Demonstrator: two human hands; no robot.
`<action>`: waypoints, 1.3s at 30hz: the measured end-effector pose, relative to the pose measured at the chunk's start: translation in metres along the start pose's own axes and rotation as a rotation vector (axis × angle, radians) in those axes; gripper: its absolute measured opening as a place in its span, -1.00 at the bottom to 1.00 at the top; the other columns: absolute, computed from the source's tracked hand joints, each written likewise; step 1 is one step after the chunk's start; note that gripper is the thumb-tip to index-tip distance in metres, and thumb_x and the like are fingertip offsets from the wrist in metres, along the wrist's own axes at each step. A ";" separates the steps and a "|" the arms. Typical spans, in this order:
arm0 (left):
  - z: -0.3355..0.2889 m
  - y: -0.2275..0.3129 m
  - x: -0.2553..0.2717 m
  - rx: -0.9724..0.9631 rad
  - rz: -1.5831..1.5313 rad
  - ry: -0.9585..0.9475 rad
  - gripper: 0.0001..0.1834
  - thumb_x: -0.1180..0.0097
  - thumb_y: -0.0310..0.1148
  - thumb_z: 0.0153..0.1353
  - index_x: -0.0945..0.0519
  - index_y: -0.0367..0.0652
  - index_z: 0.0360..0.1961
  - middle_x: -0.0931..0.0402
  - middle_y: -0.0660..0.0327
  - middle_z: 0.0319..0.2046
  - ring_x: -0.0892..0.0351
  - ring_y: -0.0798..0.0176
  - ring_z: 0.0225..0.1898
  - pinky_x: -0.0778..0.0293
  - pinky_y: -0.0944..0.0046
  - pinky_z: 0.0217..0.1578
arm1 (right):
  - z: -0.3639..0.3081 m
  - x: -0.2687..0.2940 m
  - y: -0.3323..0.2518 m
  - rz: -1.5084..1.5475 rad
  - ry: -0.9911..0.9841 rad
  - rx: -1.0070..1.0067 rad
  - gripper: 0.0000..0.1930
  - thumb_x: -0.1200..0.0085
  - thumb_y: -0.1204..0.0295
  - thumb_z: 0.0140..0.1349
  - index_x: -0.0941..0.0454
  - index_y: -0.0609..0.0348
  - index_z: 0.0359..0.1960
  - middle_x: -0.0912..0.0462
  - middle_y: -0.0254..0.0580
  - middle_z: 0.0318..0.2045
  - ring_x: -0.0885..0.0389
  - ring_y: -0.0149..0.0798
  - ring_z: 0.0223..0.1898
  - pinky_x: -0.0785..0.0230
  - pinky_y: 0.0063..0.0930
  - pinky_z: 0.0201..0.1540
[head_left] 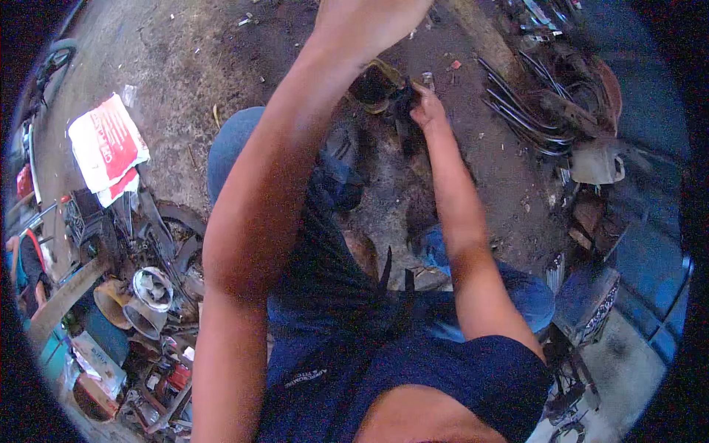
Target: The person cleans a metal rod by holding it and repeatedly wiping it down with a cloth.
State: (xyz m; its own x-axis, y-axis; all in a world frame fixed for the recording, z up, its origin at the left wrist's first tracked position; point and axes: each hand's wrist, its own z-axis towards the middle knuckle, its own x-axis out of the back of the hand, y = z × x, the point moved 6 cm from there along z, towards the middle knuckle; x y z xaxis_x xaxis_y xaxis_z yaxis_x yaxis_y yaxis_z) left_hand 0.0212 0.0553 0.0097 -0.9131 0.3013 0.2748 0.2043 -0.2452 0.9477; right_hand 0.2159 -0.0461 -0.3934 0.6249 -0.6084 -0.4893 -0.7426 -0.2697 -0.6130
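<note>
My left arm stretches up across the view. My left hand (371, 21) shows only its back and wrist at the top edge, with its fingers cut off. Lower and to the right, my right hand (428, 111) is closed on a dark object (403, 103) whose kind I cannot make out. Beside that object, close under my left wrist, is a yellowish-rimmed dark ring-shaped piece (378, 109). Both lie between my knees, over the dirty ground. The far side of the ring is partly hidden by my left forearm.
A white and red sack (107, 144) lies on the ground (173, 88) at left. Below it are metal scrap and white-rimmed buckets (153, 288). Bent metal rods (521, 118) and a pale jug (597, 164) lie at right. Part of another person (31, 269) shows at far left.
</note>
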 end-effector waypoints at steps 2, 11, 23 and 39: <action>0.001 0.012 -0.009 0.007 0.025 -0.069 -0.66 0.02 -0.31 0.23 -0.50 -0.40 -0.55 -0.32 0.18 -0.74 -0.26 0.37 -0.63 -0.19 0.19 -0.57 | -0.006 0.004 -0.013 0.179 -0.211 -0.033 -0.81 -0.04 0.44 0.16 -0.50 0.12 -0.18 -0.62 -0.18 -0.27 -0.59 -0.17 -0.25 -0.45 -0.23 -0.11; -0.031 0.022 -0.060 -0.052 -0.062 -0.245 -0.63 0.05 -0.27 0.26 -0.47 -0.30 -0.62 -0.34 0.20 -0.73 -0.27 0.32 -0.64 -0.18 0.16 -0.56 | -0.170 0.014 -0.115 -0.035 -0.143 0.103 -0.79 -0.01 0.46 0.18 -0.46 0.33 -0.20 -0.57 -0.14 -0.38 -0.57 -0.20 -0.30 -0.45 -0.38 -0.16; -0.149 -0.004 -0.204 0.239 -0.458 -0.622 -0.63 0.06 -0.18 0.30 -0.54 -0.28 -0.47 -0.28 0.37 -0.75 -0.18 0.51 -0.69 -0.08 0.38 -0.65 | -0.400 0.062 -0.227 -0.215 0.358 0.812 -0.78 0.00 0.63 0.12 -0.50 0.33 -0.16 -0.57 -0.24 -0.26 -0.52 -0.30 -0.26 -0.35 -0.44 -0.13; -0.267 -0.083 -0.229 0.184 -0.197 -0.646 -0.58 0.03 -0.11 0.30 -0.53 -0.30 -0.48 -0.27 0.43 -0.73 -0.19 0.53 -0.68 -0.08 0.37 -0.66 | -0.384 0.075 -0.199 -1.177 0.693 1.162 -0.86 -0.13 0.47 0.12 -0.59 0.25 -0.31 -0.65 -0.12 -0.38 -0.62 -0.33 -0.32 -0.40 -0.47 -0.20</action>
State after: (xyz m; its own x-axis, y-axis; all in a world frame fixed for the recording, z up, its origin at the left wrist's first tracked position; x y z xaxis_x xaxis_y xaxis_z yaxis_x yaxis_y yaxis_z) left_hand 0.1196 -0.2391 -0.1752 -0.5583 0.8255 0.0827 0.1654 0.0130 0.9861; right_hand 0.3178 -0.3245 -0.0699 0.2143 -0.7562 0.6183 0.6975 -0.3247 -0.6388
